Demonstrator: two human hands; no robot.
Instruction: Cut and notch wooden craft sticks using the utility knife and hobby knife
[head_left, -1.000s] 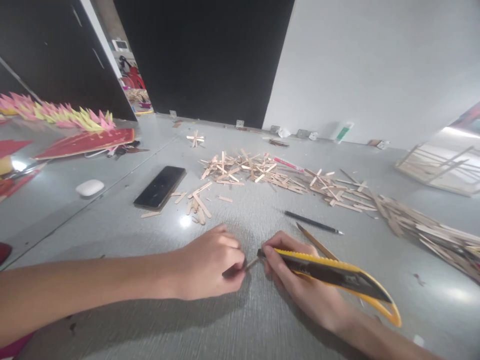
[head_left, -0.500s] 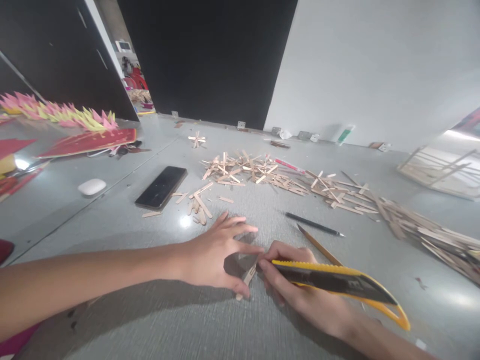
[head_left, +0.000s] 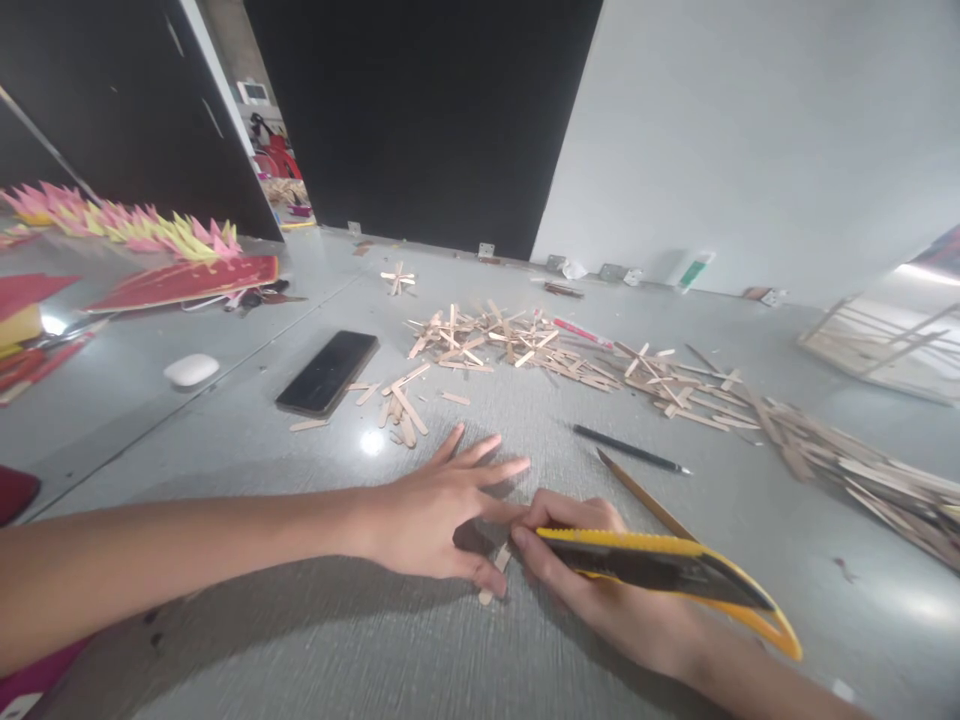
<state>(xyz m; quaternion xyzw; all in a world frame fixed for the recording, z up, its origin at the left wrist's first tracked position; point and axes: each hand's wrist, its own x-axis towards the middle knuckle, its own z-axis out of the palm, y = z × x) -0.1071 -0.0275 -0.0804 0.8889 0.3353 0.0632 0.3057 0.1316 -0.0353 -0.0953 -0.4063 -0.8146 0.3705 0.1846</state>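
Observation:
A yellow and black utility knife (head_left: 660, 562) is gripped in my right hand (head_left: 600, 590), its handle pointing to the lower right. The blade end is hidden behind the fingers. A small wooden craft stick (head_left: 502, 556) lies on the grey surface under my left hand (head_left: 439, 512). My left thumb and index finger press on the stick, while the other fingers are spread. My right fingertips meet the left index finger at the stick's far end. A brown pointed stick (head_left: 637, 492) and a black pen (head_left: 631, 448) lie just beyond my right hand.
Loose craft sticks (head_left: 517, 340) are heaped across the middle, with a longer pile (head_left: 847, 450) at right. A phone (head_left: 330, 372) and a white case (head_left: 192, 370) lie left. Pink and yellow paper spikes (head_left: 135, 228) are farther back. A stick frame (head_left: 877, 345) stands by the wall.
The knife has drawn slightly left and toward me with my right hand. My left fingers are stretched a little farther, still on the stick. The view has shifted slightly.

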